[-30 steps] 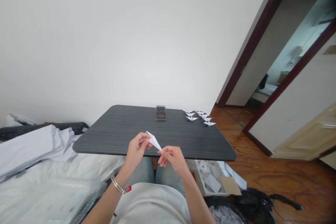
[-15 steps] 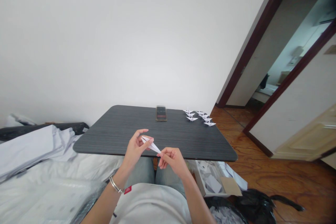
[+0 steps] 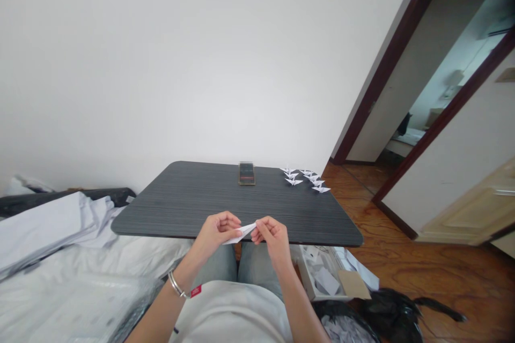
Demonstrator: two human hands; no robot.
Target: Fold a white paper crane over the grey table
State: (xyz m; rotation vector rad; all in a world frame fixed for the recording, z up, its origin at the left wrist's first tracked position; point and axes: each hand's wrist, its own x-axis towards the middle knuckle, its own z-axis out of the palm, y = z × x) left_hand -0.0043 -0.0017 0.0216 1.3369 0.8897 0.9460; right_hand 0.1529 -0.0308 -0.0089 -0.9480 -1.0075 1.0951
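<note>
A slim, pointed piece of folded white paper (image 3: 246, 230) is held between my two hands, just over the front edge of the dark table (image 3: 193, 193). My left hand (image 3: 219, 229) pinches its wide end between thumb and curled fingers. The narrow tip sits in the thumb and fingertips of my right hand (image 3: 272, 235). Its tip points up to the right. Several folded white paper cranes (image 3: 294, 181) stand in two rows on the table's far right part.
A phone (image 3: 247, 173) lies near the table's back edge by the wall. Below on the right are a box of papers (image 3: 324, 278) and black plastic bags (image 3: 388, 313). Stacked white sheets (image 3: 44, 228) lie on the bed at left.
The folded paper has turned: its narrow tip pointed down to the right and now points up to the right. My right hand has risen slightly; my left has moved down.
</note>
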